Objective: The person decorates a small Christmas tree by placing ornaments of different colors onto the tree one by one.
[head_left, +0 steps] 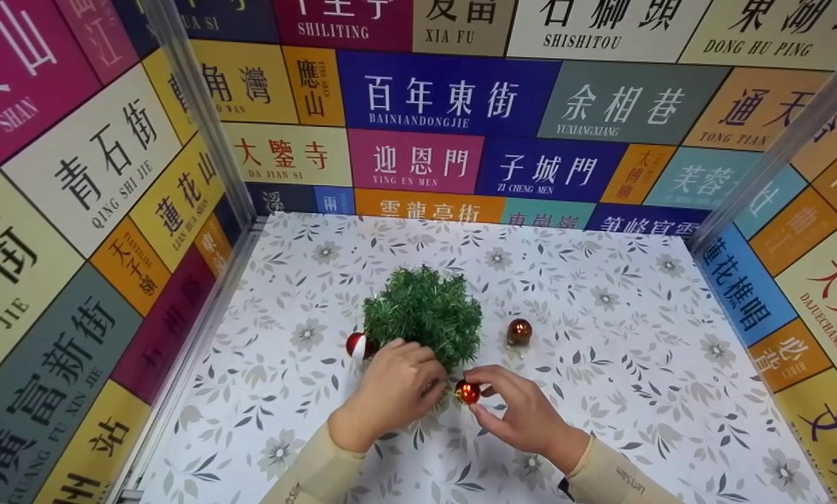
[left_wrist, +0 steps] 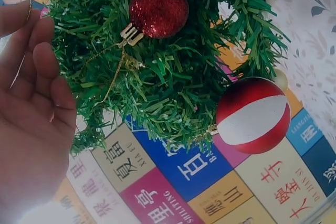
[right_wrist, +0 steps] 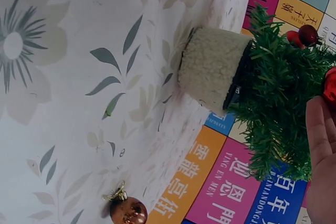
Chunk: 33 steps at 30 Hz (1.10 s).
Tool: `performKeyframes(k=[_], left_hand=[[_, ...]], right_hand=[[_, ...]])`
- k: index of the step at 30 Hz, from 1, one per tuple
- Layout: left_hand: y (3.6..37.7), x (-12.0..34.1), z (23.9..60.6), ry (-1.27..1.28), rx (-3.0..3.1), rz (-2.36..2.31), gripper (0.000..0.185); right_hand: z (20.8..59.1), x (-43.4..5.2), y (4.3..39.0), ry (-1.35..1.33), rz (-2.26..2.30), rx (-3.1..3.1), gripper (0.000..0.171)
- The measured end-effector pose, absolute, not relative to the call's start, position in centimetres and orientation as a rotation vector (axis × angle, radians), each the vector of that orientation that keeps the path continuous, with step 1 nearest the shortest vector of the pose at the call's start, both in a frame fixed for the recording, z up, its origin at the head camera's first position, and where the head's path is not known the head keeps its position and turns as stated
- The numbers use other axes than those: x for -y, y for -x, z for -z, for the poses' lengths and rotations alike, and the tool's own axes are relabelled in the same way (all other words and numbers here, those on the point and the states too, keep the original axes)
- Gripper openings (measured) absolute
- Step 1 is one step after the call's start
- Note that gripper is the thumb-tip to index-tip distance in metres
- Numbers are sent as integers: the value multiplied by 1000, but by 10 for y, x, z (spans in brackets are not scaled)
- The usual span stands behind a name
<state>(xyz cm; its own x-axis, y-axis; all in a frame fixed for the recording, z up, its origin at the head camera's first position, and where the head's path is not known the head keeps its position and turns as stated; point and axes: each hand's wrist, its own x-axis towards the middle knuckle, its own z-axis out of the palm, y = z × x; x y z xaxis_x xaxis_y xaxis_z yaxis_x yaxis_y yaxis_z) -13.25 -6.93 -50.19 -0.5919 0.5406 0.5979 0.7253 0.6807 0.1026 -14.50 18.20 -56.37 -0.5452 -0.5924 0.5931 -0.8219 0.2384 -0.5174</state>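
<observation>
A small green artificial Christmas tree [head_left: 422, 308] stands on the table in a fluffy cream pot [right_wrist: 212, 66]. Between thumb and fingers, my right hand [head_left: 523, 416] holds a shiny red bauble [head_left: 468, 392] just in front of the tree, to its right. My left hand [head_left: 397, 385] is close beside it at the front branches, its fingers pinching the bauble's thin gold string [left_wrist: 29, 10]. A glittery red bauble [left_wrist: 159, 10] hangs on the branches by its gold cord. A red-and-white bauble [left_wrist: 253, 115] hangs at the tree's left side.
A copper-brown bauble [head_left: 520, 330] lies on the table to the right of the tree. White cloth [head_left: 278, 392] with a leaf and flower print covers the table. Panels with colourful street-name signs [head_left: 446, 94] rise at the back and both sides.
</observation>
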Motion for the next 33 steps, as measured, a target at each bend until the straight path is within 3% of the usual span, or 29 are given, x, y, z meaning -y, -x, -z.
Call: performKeyframes(k=[7,15,22,33], left_hand=[[132,66,507,976,2382,506,4],[132,62,509,936,2397,553,5],[131,60,512,909,2391,531,7],[129,60,517,881,2313,551,6]], right_hand=[[568,-180,146,-1294,-1149,2328,40],[568,-178,146,-1271,-1120,2339,48],[555,-169,145,-1175,-1141,2219,32],[565,-151,149,-1170,-1276,2197,27]])
